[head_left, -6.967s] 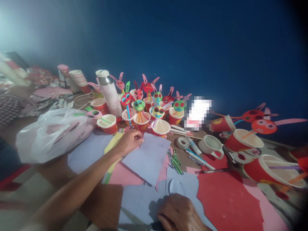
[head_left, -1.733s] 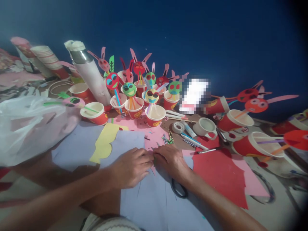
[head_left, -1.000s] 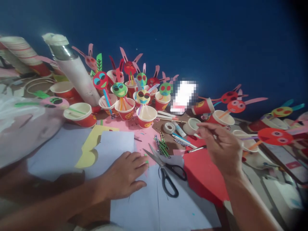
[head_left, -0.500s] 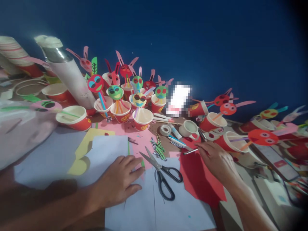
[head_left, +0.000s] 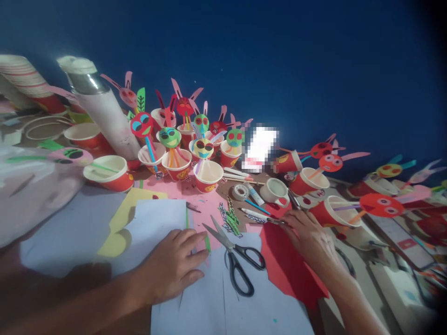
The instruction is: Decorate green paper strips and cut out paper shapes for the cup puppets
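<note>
My left hand (head_left: 176, 263) lies palm down on the white paper (head_left: 206, 307), its fingers loosely spread and holding nothing. Just right of it, scissors (head_left: 232, 253) with black handles rest with their blades parted. My right hand (head_left: 309, 232) is above red paper (head_left: 291, 267), fingers drawn together around a slim pen (head_left: 277, 221), of which only the front end shows. A white marker (head_left: 254, 214) lies right by that tip. Green and white paper cutouts with black markings (head_left: 229, 216) are beyond the scissors.
Red paper cups (head_left: 207, 174) with paper faces on straws line the back. A thermos (head_left: 103, 111) leans at left, near stacked cups (head_left: 21, 77). A white mug (head_left: 274, 190) and a tape roll (head_left: 240, 191) stand mid-table. Yellow paper (head_left: 117, 232) lies left; a phone (head_left: 405, 232) right.
The pen in my right hand has tipped and shows less of its length. The white marker now shows more clearly beside it. My left hand and the scissors have stayed about where they were.
</note>
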Action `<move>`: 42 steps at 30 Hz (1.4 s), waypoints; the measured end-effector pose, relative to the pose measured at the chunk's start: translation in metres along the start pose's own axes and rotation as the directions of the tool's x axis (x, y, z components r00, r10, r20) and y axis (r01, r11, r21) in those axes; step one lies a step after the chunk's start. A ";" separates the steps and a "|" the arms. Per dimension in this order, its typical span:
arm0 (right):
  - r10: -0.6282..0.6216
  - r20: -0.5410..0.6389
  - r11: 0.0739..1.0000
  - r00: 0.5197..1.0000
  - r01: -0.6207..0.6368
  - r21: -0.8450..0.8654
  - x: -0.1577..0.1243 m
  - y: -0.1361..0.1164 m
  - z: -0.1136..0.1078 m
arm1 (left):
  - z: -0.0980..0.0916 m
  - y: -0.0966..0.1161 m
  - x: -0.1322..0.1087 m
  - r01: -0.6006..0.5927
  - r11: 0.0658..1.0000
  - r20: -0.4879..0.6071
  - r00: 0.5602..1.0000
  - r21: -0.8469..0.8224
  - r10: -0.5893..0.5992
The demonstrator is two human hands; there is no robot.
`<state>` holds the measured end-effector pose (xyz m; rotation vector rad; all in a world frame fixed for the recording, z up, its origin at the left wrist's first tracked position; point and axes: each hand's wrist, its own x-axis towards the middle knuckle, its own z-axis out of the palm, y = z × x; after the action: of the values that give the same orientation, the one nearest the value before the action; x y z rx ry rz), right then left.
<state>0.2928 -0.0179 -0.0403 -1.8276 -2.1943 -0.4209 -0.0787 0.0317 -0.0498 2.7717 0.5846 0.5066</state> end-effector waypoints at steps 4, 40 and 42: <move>0.029 -0.147 0.997 0.989 -0.018 0.072 0.004 -0.014 -0.025 | 0.000 0.000 0.000 -0.006 1.000 -0.015 1.000 0.018 0.007; 0.233 0.517 -0.233 0.823 -0.469 0.852 0.036 -0.140 -0.006 | -0.001 -0.001 -0.001 -0.005 0.998 0.009 1.000 0.067 0.004; 0.285 0.493 -0.106 0.822 -0.484 0.869 0.036 -0.140 -0.006 | -0.001 -0.001 -0.001 -0.007 0.998 0.006 1.000 0.069 0.006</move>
<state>0.1483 -0.0114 -0.0299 -1.3501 -1.0334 1.2151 -0.0805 0.0321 -0.0496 2.8400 0.6028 0.4889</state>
